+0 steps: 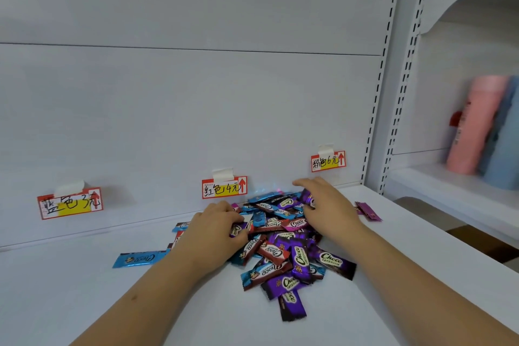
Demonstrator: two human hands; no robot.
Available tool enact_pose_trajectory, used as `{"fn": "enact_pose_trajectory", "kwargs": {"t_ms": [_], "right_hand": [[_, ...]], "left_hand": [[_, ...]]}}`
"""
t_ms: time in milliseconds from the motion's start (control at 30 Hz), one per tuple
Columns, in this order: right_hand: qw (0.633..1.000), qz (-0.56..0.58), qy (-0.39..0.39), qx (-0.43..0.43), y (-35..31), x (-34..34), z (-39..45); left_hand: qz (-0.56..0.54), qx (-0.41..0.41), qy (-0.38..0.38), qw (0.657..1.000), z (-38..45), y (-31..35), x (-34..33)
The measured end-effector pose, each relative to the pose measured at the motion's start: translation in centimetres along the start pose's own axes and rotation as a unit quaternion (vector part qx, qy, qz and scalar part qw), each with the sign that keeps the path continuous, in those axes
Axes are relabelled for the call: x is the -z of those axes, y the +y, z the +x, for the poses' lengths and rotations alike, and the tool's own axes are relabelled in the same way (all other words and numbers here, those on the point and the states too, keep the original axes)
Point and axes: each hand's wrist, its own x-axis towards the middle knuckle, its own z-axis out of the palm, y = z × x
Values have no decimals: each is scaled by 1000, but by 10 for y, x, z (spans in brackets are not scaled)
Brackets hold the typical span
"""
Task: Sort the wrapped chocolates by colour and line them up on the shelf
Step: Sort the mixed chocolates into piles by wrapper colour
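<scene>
A white shelf (pixel 84 289) is seen from above, closed at the back by a white panel (pixel 196 109) and on the right by a slotted upright (pixel 375 109), beyond which a neighbouring shelf bay holds a pink bottle (pixel 474 123) and a blue one (pixel 505 146). Broad bare surface is left on the near left of the shelf and along its right side, up to the right edge. Three price tags are taped to the back panel: a left tag (pixel 70 203), a middle tag (pixel 224 187) and a right tag (pixel 328 161), each with handwritten characters and a red arrow. The pile of wrapped chocolates (pixel 280 247) is heaped in the middle of the shelf, just below the middle tag and close to the back panel; blue, red and purple wrappers marked "Choco" are mixed and overlapping at all angles. One blue chocolate (pixel 137 259) lies apart to the left of the pile, and a purple chocolate (pixel 368 211) lies apart to the right. The left hand (pixel 216 230) is laid on the pile's left side, fingers curled around a purple-wrapped piece. The right hand (pixel 325 205) is set on the far right of the pile, its fingers bent over a purple wrapper which is pinched beneath them
</scene>
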Motion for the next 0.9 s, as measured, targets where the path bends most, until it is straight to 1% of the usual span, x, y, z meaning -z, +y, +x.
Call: {"fn": "enact_pose_trajectory", "kwargs": {"t_ms": [100, 167, 200, 267, 333, 367, 433, 500, 533, 600, 633, 667, 700, 733, 800, 833, 900], "right_hand": [[996, -41, -59, 59, -7, -4, -1], [991, -48, -101, 74, -9, -4, 0], [991, -27, -115, 71, -10, -2, 1], [988, 60, -132, 50, -13, 3, -1], [980, 152, -126, 29, -13, 7, -4], [977, 180, -108, 29, -11, 9, -5], [980, 189, -52, 37, -6, 10, -4], [988, 147, -8, 44, -2, 10, -2], [992, 111, -6, 54, -1, 9, 0], [995, -9, -45, 87, -4, 3, 1], [990, -72, -66, 104, -7, -2, 2], [984, -107, -85, 115, -9, -5, 2], [983, -102, -110, 108, -11, -7, 3], [984, -60, -138, 91, -10, -8, 4], [980, 85, -175, 47, -8, -4, 5], [972, 147, -183, 30, -8, -2, 3], [961, 214, -175, 10, -9, 3, 1]], "left_hand": [[4, -5, -8, 1000, 1, -1, 5], [27, -5, -5, 1000, 0, 0, 8], [36, -5, -1, 999, -2, 0, 10], [43, -6, 13, 999, -4, 0, 12], [32, -7, 32, 999, -5, 0, 14], [22, -4, 44, 999, -4, -1, 14], [-13, 13, 70, 997, -6, -2, 16], [-59, 32, 87, 994, -7, -3, 15], [-85, 41, 93, 991, -7, -3, 14], [-138, 64, 107, 983, -7, -2, 12], [-149, 73, 117, 979, -5, -1, 11], [-152, 80, 128, 977, -3, 0, 11], [-158, 87, 138, 974, -1, 1, 10], [-168, 98, 141, 971, -1, 1, 10], [-189, 120, 139, 964, -2, 1, 11], [-195, 124, 138, 963, -4, 1, 11], [-204, 111, 135, 963, -8, -1, 13]]}}
